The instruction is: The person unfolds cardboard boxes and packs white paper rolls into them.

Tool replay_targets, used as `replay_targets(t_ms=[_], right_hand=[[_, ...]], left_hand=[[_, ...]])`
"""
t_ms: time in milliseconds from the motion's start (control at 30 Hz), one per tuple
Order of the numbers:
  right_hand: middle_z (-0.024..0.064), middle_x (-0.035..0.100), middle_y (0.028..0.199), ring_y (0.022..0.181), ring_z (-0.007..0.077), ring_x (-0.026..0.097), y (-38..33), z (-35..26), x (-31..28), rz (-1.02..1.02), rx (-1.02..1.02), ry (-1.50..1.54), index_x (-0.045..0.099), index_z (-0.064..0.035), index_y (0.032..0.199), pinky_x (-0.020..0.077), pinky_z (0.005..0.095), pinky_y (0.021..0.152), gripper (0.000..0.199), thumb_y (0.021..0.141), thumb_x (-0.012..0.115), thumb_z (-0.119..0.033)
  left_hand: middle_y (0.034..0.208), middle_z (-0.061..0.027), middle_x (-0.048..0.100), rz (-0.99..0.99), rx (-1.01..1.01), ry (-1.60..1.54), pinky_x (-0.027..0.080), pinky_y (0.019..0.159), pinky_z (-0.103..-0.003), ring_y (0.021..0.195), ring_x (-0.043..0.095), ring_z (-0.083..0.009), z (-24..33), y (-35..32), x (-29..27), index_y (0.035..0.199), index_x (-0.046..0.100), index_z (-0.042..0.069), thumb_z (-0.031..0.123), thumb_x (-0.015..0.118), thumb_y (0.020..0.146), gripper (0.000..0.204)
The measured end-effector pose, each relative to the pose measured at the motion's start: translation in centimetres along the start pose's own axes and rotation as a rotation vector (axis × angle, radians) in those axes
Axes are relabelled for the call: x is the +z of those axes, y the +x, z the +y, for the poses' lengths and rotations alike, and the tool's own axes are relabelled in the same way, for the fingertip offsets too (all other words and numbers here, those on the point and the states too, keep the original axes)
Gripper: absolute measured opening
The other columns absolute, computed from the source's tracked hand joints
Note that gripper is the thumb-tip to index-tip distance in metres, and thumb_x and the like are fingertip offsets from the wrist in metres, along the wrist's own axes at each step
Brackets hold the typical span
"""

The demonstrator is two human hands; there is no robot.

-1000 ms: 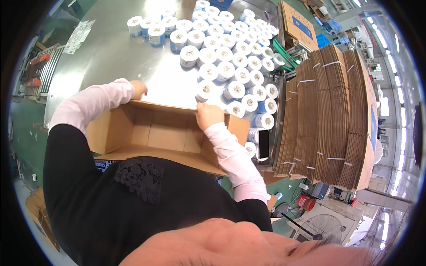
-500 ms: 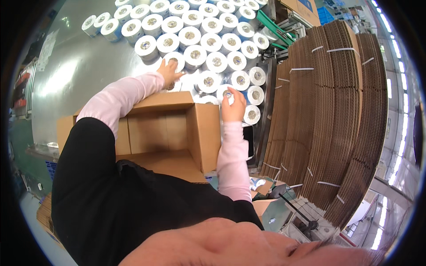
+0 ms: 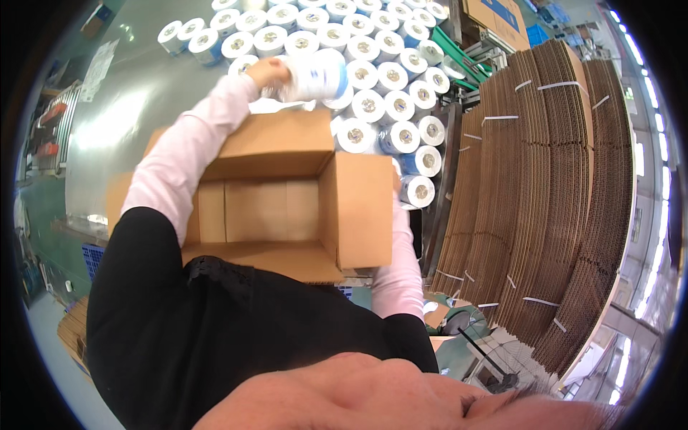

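My left hand (image 3: 271, 74) is closed on the end of a plastic-wrapped white roll (image 3: 319, 74) with blue printing. The roll is tipped on its side above the far flap of an open cardboard box (image 3: 363, 208). Motion blurs both hand and roll a little. Inside, the box shows bare cardboard walls and bottom. Most of my right hand (image 3: 396, 174) is hidden behind the box's right flap, beside the nearest standing rolls (image 3: 417, 191); its fingers do not show.
Many more wrapped rolls (image 3: 333, 36) stand upright in rows on the metal table (image 3: 136, 93). Tall bundles of flattened cardboard (image 3: 537, 193), tied with white straps, rise on the right. Green guide rails (image 3: 462, 56) and a metal edge (image 3: 446, 158) border the table there.
My left hand has lifted a roll and tipped it sideways, moving slightly away from me. My right hand has come down from a roll's top, behind the box flap. The view has shifted.
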State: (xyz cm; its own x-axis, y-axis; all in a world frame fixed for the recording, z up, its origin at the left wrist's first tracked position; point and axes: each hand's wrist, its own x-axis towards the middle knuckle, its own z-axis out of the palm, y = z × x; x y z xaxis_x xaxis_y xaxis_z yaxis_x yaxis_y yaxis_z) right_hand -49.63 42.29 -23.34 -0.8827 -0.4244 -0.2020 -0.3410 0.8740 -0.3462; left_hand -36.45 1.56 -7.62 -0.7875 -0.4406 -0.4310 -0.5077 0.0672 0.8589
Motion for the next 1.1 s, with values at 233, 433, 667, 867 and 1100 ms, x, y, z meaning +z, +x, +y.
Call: replay_targets(t_ms=[233,433,667,867,1100], right_hand=[[0.0122,0.063,0.114,0.100,0.0192,0.062,-3.3,-12.5,-24.1,0.336,-0.855,0.385,0.058,-0.0031,0.120,0.0507,0.0304,0.086,0.043,0.082,0.071,-0.020],[0.0093,0.060,0.119,0.109,0.0169,0.057,-6.5,-16.9,-26.8,-0.474,-0.765,0.694,0.060,-0.0011,0.113,0.0464,0.0302,0.092,0.033,0.081,0.068,-0.007],[0.0117,0.051,0.134,0.124,0.0216,0.049,-13.7,-18.3,-27.2,-0.442,-0.886,0.865,0.044,-0.0060,0.136,0.0420,0.0367,0.103,0.062,0.083,0.070,-0.026],[0.0119,0.058,0.092,0.090,0.0241,0.060,-14.9,-20.0,-26.8,-0.460,-0.897,0.097,0.069,-0.0078,0.100,0.0490,0.0354,0.077,0.032,0.069,0.069,-0.016],[0.0158,0.058,0.099,0.102,0.0339,0.054,-20.3,-23.3,-16.8,-0.396,-1.192,-0.551,0.068,-0.0073,0.093,0.0449,0.0427,0.088,0.020,0.076,0.062,-0.016]], left_hand=[[0.118,-0.0139,0.061,-0.416,0.403,-0.474,0.050,0.089,-0.037,0.104,0.061,-0.0246,6.8,-20.4,-3.0,0.122,0.056,0.004,0.024,0.067,0.085,0.044],[0.098,-0.0144,0.057,-0.321,0.246,0.497,0.046,0.082,-0.039,0.096,0.056,-0.0293,4.0,-29.5,-2.0,0.096,0.066,0.006,0.017,0.074,0.055,0.043],[0.091,-0.0161,0.054,-0.253,0.545,1.024,0.047,0.081,-0.041,0.093,0.054,-0.0345,-0.1,-31.6,1.5,0.088,0.071,0.009,0.021,0.077,0.051,0.039],[0.093,-0.0188,0.056,-0.279,0.515,1.121,0.046,0.083,-0.044,0.095,0.053,-0.0366,-1.5,-31.5,1.8,0.091,0.071,0.008,0.023,0.077,0.053,0.041],[0.096,-0.0218,0.053,-0.347,0.673,1.113,0.045,0.082,-0.046,0.096,0.050,-0.0379,-7.2,-28.6,6.0,0.087,0.068,0.005,0.020,0.073,0.057,0.034]])
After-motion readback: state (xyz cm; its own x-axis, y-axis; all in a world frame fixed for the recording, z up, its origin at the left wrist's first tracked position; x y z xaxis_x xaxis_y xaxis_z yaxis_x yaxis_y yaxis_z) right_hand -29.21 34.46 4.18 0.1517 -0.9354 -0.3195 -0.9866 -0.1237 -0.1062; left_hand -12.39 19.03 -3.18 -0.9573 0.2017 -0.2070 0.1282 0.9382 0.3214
